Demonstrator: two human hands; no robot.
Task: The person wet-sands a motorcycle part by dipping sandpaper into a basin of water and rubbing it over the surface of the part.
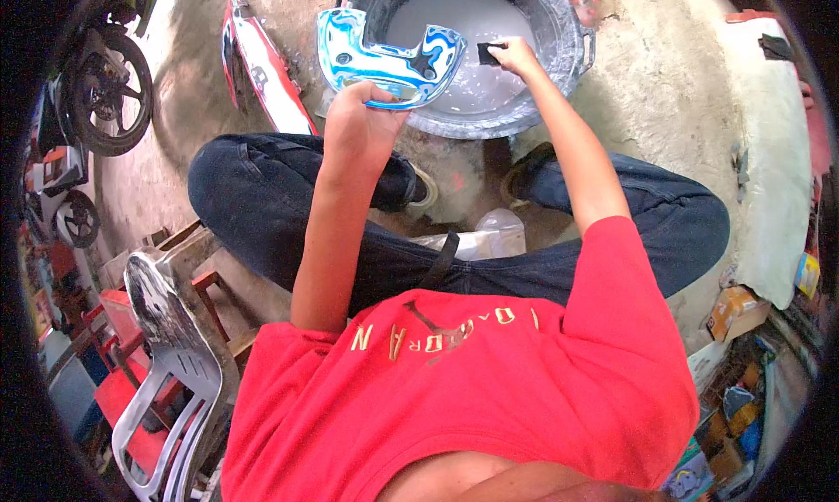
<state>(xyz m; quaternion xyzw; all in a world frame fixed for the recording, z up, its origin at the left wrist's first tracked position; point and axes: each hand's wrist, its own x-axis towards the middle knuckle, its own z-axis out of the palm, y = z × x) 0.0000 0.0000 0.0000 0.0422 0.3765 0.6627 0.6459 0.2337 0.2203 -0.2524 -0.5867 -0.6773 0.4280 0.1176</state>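
A glossy blue and white U-shaped panel (381, 63), like a motorcycle fairing part, is tilted over the left rim of the basin. My left hand (363, 122) grips its lower edge, thumb on top. My right hand (517, 56) pinches a small black piece of sandpaper (489, 54) above the cloudy water (468, 17); its exact material is hard to make out. The large dark basin (546, 96) stands on the floor in front of my feet.
A red and white panel (271, 74) lies left of the basin. Further left are a motorcycle wheel (109, 91) and a grey plastic chair (188, 362). A cardboard box (737, 313) sits to the right. Between my legs is a white container (481, 242).
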